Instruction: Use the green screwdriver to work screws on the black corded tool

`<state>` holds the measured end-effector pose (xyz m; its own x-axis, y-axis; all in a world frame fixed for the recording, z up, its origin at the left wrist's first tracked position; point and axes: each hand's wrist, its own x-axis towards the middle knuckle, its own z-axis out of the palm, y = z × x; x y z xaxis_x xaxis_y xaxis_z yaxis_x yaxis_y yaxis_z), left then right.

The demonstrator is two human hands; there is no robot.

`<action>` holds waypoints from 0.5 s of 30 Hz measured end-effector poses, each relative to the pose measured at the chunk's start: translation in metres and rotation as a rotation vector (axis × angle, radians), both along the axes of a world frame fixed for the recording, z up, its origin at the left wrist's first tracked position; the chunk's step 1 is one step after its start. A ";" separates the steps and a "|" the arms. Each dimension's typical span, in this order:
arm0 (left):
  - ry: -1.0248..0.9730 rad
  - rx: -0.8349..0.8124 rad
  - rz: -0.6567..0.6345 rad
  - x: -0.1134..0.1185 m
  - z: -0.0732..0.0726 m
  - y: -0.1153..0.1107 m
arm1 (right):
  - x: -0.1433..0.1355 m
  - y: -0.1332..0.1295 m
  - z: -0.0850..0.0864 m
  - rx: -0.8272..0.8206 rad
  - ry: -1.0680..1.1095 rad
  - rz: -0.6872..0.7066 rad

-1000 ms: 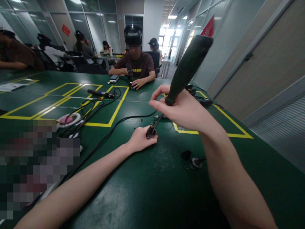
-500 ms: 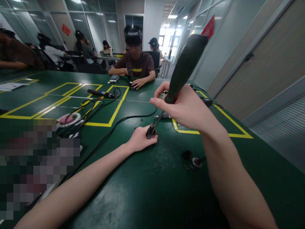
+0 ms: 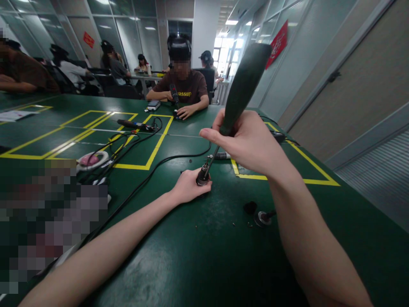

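My left hand [image 3: 189,186] is wrapped round a small black cylindrical part [image 3: 202,175] with a metal ring, held upright at the table's middle. In my right hand [image 3: 252,138] is a screwdriver with a thick dark green handle [image 3: 246,85]. Its thin shaft slants down to the left and its end meets the top of the black part; the tip itself is hard to make out. To the right on the table lie a round metal-rimmed piece [image 3: 263,218] and a small black piece [image 3: 250,207]. Tiny bits are scattered near them.
Black cables [image 3: 143,181] cross the green table [image 3: 153,256] on the left, near a white ring-shaped roll [image 3: 92,160]. A dark cylindrical tool [image 3: 220,156] lies behind my hands. Across the table sits a person [image 3: 188,87] holding a tool.
The screwdriver's handle has tilted slightly left and turned more upright, and my right hand has shifted a little with it. My left hand and the black part stay where they were.
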<state>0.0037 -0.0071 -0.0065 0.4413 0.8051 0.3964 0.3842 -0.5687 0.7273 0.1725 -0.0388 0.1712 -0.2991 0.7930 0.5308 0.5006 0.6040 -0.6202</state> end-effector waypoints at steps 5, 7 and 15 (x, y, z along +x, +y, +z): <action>-0.005 0.001 -0.008 0.000 0.000 0.001 | 0.000 -0.001 0.001 -0.021 -0.018 -0.002; -0.002 0.002 -0.007 0.000 0.000 0.001 | -0.001 -0.002 0.002 -0.027 -0.020 -0.003; 0.029 -0.005 -0.060 -0.005 0.007 -0.003 | -0.002 0.000 0.000 -0.016 -0.019 -0.034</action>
<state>-0.0008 -0.0103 0.0004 0.4999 0.7788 0.3788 0.3707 -0.5877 0.7191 0.1709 -0.0391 0.1713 -0.2822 0.8113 0.5120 0.5326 0.5764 -0.6198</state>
